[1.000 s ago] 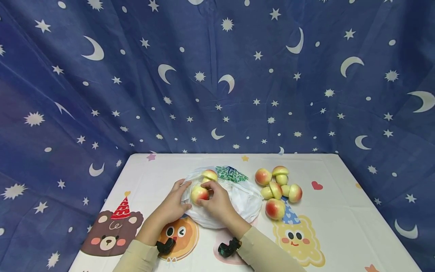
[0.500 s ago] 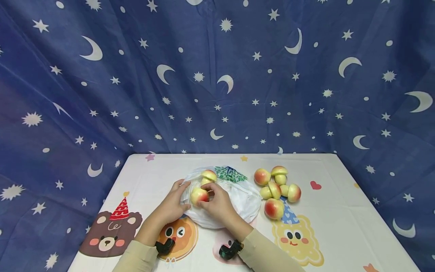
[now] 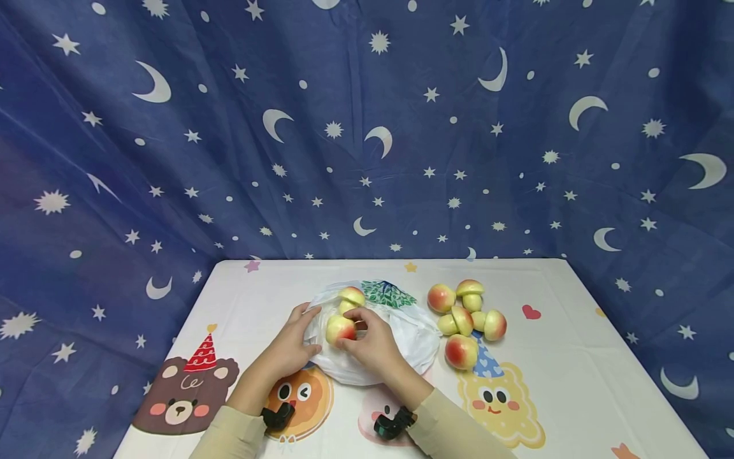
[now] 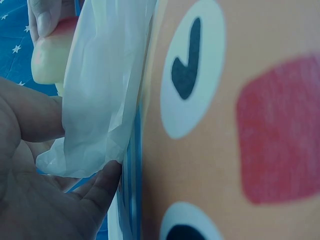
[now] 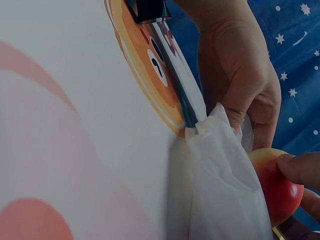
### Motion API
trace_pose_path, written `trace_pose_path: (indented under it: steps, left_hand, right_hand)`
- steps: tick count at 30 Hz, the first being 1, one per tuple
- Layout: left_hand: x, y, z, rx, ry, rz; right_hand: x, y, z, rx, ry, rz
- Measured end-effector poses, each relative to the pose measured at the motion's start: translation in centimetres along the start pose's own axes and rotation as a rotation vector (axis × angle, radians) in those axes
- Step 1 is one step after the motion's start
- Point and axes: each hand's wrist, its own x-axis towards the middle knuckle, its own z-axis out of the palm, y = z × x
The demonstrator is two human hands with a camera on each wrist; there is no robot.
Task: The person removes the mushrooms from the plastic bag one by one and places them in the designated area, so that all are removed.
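A white plastic bag [image 3: 417,341] with a green leafy print lies at the middle of the table, its mouth spread towards the left. My left hand [image 3: 294,341] holds the bag's left edge; in the left wrist view the film [image 4: 102,100] passes between thumb and fingers. With thumb and fingertips my right hand [image 3: 375,341] pinches a toy mushroom [image 3: 339,329] with a red and yellow cap, at the bag's mouth. A second toy mushroom [image 3: 352,296] lies just behind it on the bag. In the right wrist view the held mushroom's red cap [image 5: 285,195] shows beside the bag's film.
Right of the bag lies a loose group of several toy mushrooms [image 3: 462,320]. They rest on a white tablecloth [image 3: 579,382] printed with cartoon faces. A blue curtain [image 3: 367,127] with moons and stars hangs behind the table.
The right hand and the mushroom in it have shifted slightly to the right. The left hand stays at the bag's edge, and the mushrooms on the right lie as before.
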Motion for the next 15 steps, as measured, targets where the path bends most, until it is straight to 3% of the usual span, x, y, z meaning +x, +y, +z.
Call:
trace_pose_path:
  steps: [15]
  left_hand:
    - [0.1, 0.2, 0.1, -0.008, 0.009, 0.009]
  right_hand:
    - [-1.1, -0.3, -2.4, 0.053, 0.023, 0.001]
